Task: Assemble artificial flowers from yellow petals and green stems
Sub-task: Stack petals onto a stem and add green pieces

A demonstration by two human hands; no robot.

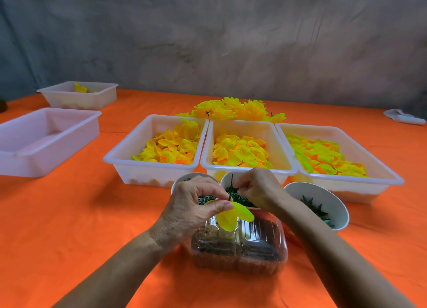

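My left hand (pixel 196 206) pinches a yellow petal piece (pixel 233 216) between thumb and fingers, just above a clear plastic box (pixel 240 250). Over the middle white cup (pixel 227 180) of green parts, my right hand (pixel 258 187) pinches a thin green stem (pixel 231 180) that points upward. The two hands almost touch. Three white trays hold loose yellow petals: left (pixel 152 167), middle (pixel 248 169), right (pixel 346 180). Finished yellow flowers (pixel 233 109) lie piled behind the trays.
Two more white cups of green parts stand at left (pixel 184 178) and right (pixel 328 199). A white tray (pixel 46 141) and another with a few petals (pixel 80 95) sit at far left. A white object (pixel 404 117) lies at far right on the orange tablecloth (pixel 69 215).
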